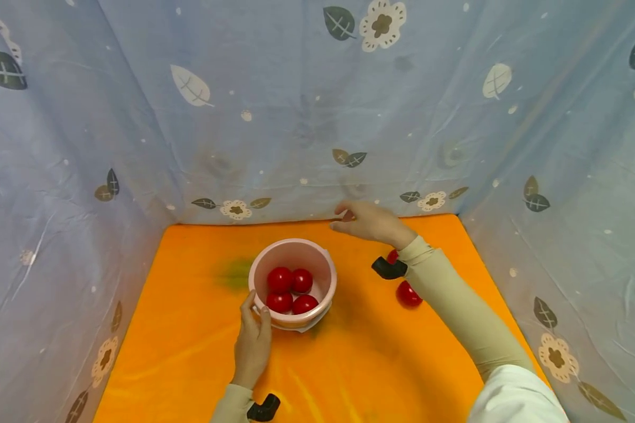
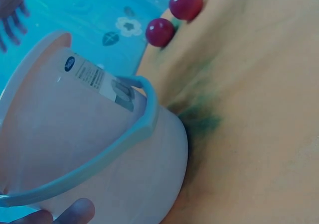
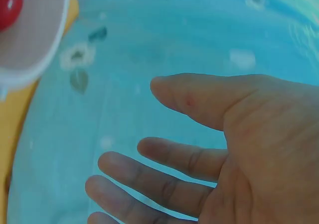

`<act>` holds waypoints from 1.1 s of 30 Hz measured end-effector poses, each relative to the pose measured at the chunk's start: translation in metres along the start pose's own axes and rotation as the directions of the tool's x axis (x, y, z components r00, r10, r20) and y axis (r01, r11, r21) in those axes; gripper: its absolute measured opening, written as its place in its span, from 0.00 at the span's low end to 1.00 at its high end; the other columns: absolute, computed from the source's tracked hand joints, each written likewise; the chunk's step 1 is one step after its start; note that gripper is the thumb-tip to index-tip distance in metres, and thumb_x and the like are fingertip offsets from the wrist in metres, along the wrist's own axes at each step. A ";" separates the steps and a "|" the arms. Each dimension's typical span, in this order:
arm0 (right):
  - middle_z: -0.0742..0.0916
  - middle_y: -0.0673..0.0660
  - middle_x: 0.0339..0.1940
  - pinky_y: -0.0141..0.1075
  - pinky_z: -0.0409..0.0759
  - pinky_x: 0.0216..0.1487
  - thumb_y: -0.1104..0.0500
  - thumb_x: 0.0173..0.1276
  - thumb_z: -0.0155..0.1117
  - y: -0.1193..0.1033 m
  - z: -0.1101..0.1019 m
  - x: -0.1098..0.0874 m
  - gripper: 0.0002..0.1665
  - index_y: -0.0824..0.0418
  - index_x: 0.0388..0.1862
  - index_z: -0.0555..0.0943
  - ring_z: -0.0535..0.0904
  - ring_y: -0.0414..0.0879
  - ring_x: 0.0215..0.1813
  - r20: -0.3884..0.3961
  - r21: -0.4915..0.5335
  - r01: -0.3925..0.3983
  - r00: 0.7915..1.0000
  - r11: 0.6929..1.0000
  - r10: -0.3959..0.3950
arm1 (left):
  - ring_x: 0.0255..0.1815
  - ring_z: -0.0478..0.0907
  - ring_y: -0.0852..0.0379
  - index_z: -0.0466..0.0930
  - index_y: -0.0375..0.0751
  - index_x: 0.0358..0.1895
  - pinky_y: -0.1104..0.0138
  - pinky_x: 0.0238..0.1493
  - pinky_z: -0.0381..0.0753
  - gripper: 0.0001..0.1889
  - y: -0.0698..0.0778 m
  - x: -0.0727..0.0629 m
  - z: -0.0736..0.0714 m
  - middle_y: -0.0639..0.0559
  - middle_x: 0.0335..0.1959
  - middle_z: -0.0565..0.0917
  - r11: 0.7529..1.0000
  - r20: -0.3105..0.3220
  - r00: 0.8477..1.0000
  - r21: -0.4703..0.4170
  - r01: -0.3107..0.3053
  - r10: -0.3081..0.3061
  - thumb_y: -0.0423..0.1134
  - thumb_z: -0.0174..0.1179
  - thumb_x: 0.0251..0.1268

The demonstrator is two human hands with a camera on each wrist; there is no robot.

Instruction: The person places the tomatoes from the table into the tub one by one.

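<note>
A pale pink bucket point(image 1: 325, 258) stands on the orange cloth with several shiny red balls point(image 1: 280, 278) at its bottom. My left hand point(image 1: 252, 346) rests against the bucket's near left side, with fingers at the rim; fingertips point(image 2: 77, 213) show beside the wall in the left wrist view. The bucket's handle point(image 2: 102, 159) hangs down along its outside. To the right of the bucket and beyond its rim, my right hand point(image 1: 370, 222) hovers near the back wall, fingers spread and apart from the thumb. Its palm point(image 3: 269, 159) holds nothing.
Two more red balls lie on the right, one ball point(image 1: 409, 294) beside the right forearm and another ball point(image 1: 393, 257) partly hidden by the sleeve and black wrist strap. Blue-grey curtains point(image 1: 296, 117) with leaves and flowers enclose the orange cloth point(image 1: 190, 341) at the back and sides.
</note>
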State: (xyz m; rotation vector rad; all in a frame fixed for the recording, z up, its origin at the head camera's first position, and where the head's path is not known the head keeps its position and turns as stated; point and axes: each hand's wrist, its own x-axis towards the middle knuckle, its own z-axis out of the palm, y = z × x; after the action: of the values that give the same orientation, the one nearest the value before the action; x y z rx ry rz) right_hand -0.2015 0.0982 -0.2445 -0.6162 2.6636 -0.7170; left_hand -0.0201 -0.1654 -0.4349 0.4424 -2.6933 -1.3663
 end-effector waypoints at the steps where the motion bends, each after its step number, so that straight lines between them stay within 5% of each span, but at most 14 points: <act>1: 0.86 0.59 0.58 0.51 0.80 0.59 0.39 0.74 0.61 0.009 -0.003 -0.005 0.31 0.56 0.67 0.76 0.83 0.55 0.57 -0.017 0.020 -0.016 1.000 1.000 0.016 | 0.30 0.73 0.48 0.47 0.55 0.81 0.62 0.26 0.64 0.31 0.000 0.000 -0.001 0.37 0.72 0.73 1.000 -0.003 1.000 0.006 0.006 -0.006 0.58 0.39 0.82; 9: 0.81 0.65 0.64 0.57 0.77 0.60 0.36 0.76 0.56 0.088 -0.007 -0.054 0.35 0.57 0.71 0.71 0.79 0.61 0.62 -0.102 0.126 -0.174 0.977 0.977 0.187 | 0.45 0.79 0.40 0.48 0.54 0.80 0.54 0.36 0.75 0.30 -0.002 -0.002 -0.005 0.38 0.73 0.71 1.000 -0.048 0.999 0.019 0.009 -0.008 0.55 0.41 0.82; 17: 0.80 0.68 0.66 0.59 0.77 0.59 0.32 0.77 0.49 0.143 0.029 -0.070 0.38 0.59 0.71 0.73 0.77 0.64 0.64 -0.089 0.106 -0.226 0.968 0.968 0.236 | 0.30 0.72 0.48 0.45 0.56 0.81 0.61 0.28 0.64 0.30 0.000 -0.003 -0.007 0.33 0.58 0.80 1.000 -0.027 1.000 -0.008 0.010 -0.010 0.54 0.39 0.83; 24: 0.77 0.70 0.70 0.62 0.74 0.64 0.41 0.81 0.49 0.174 0.068 -0.079 0.34 0.64 0.70 0.73 0.75 0.67 0.67 -0.111 0.133 -0.195 0.971 0.972 0.210 | 0.28 0.70 0.50 0.45 0.56 0.81 0.61 0.29 0.64 0.30 0.002 -0.003 -0.001 0.37 0.41 0.79 1.000 -0.005 1.000 -0.016 0.002 -0.002 0.56 0.39 0.83; 28: 0.72 0.73 0.73 0.67 0.72 0.64 0.43 0.79 0.53 0.184 0.086 -0.081 0.34 0.67 0.70 0.73 0.67 0.73 0.71 -0.153 0.057 -0.218 0.962 0.974 0.224 | 0.36 0.75 0.46 0.47 0.55 0.81 0.61 0.32 0.67 0.30 0.001 -0.004 0.002 0.34 0.58 0.81 1.000 -0.019 1.000 -0.006 -0.006 0.006 0.55 0.40 0.83; 33: 0.64 0.80 0.74 0.71 0.71 0.60 0.34 0.73 0.57 0.193 0.107 -0.087 0.49 0.66 0.78 0.62 0.60 0.80 0.72 -0.054 0.004 -0.352 0.935 0.936 0.352 | 0.35 0.75 0.45 0.46 0.55 0.81 0.61 0.30 0.66 0.30 0.000 -0.004 0.004 0.34 0.62 0.79 1.000 -0.012 1.000 -0.007 -0.010 0.010 0.56 0.39 0.83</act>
State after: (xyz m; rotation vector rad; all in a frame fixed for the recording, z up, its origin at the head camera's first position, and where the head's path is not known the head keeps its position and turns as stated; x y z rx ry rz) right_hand -0.1462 0.2480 -0.4194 -0.1107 2.7189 -0.6282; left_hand -0.0168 -0.1608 -0.4373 0.4349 -2.6766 -1.3657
